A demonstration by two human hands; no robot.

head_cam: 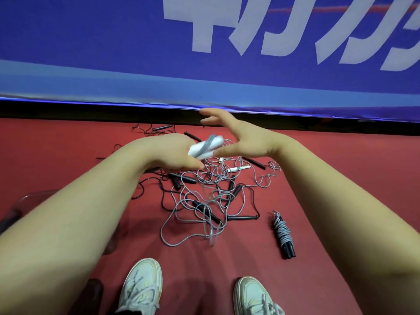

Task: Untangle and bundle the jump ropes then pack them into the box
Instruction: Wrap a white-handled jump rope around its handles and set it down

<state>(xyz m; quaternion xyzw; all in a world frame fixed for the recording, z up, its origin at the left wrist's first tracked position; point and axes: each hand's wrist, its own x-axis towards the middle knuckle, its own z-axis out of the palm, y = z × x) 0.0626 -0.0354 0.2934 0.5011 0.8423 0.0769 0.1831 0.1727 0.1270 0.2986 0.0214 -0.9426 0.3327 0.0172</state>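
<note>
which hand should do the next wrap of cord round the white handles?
Right, probably. The left hand is closed on the pair of white jump-rope handles, so it is occupied. The right hand is open beside them, fingers spread, free to take the trailing grey cord.

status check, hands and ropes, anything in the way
Left hand grips white handles, grey rope wrapped on. Right hand open beside them. One finished bundle on red floor. Tangled pile remains.

A red floor (68, 155) meets a blue banner (91, 53) bearing large white lettering (272, 30).
</note>
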